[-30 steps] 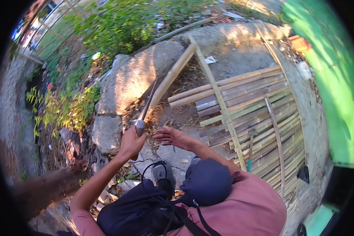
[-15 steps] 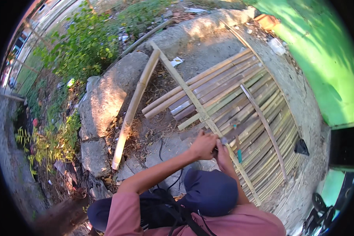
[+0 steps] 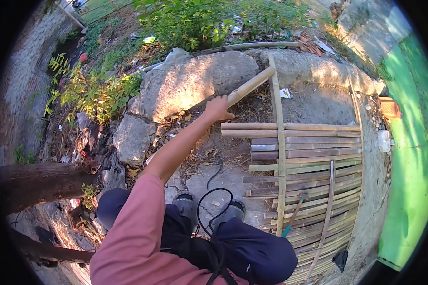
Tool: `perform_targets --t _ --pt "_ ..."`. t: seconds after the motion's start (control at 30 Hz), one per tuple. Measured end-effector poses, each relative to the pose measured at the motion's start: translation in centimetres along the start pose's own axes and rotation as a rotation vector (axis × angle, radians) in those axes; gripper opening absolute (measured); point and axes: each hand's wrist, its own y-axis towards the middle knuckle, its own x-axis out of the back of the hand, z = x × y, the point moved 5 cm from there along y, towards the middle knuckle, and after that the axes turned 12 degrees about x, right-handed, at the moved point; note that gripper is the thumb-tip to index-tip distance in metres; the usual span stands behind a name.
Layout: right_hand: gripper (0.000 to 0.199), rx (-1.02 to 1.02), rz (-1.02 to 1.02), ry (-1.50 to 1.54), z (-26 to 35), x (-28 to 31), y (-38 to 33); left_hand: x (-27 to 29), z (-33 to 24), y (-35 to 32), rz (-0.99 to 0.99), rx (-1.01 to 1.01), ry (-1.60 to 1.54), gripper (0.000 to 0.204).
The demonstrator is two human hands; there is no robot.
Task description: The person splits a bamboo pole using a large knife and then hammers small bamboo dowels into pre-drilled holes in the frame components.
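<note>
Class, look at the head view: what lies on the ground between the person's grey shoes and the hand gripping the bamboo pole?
Head view: bare concrete, a black cable, then dry leaves below the left hand on the pale bamboo pole.

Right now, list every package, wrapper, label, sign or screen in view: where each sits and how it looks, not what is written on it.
No signs or screens show.
Crumpled white paper scrap: on bare dirt above the bamboo slat panel, right of the left hand gripping a bamboo pole.
Pale plastic container: by the panel's right edge, boxy, whitish.
Shiny green-white wrapper: among weeds at top, small, crumpled.
</note>
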Motion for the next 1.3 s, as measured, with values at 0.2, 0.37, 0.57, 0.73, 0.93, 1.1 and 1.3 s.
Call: perform_targets --t 0.2,0.37,0.57,0.73,0.93,1.1,1.3 --pt "0.041 0.097 0.119 -0.349 -5.8 -1.3 1.3 -5.6 6.3 5.2 -0.058 0.125 0.037 0.108" --pt "0.033 0.168 -0.067 -0.137 -1.4 2.6 1.2 -10.4 6.2 7.7 0.029 0.087 -0.083 0.091" --pt "0.028 0.356 -0.217 0.180 17.5 11.2 -0.3 -9.3 6.9 8.6 -0.163 0.023 -0.008 0.066" --pt "0.029 0.652 -0.189 0.462 33.9 12.4 -0.1 -2.5 7.7 8.1 -0.173 -0.021 -0.316 0.061" --pt "0.032 1.097 -0.089 0.446 56.8 13.6 -6.0 7.2 8.8 2.7 0.004 -0.225 -0.467 0.065" --pt "0.034 1.414 0.134 0.604 68.2 14.8 -15.1 16.7 11.1 -4.9 -0.165 -0.137 -0.451 0.059" --pt "0.038 1.619 0.296 0.656 72.8 16.4 -24.3 22.6 17.0 -13.1 -0.413 -0.059 -0.890 0.026"
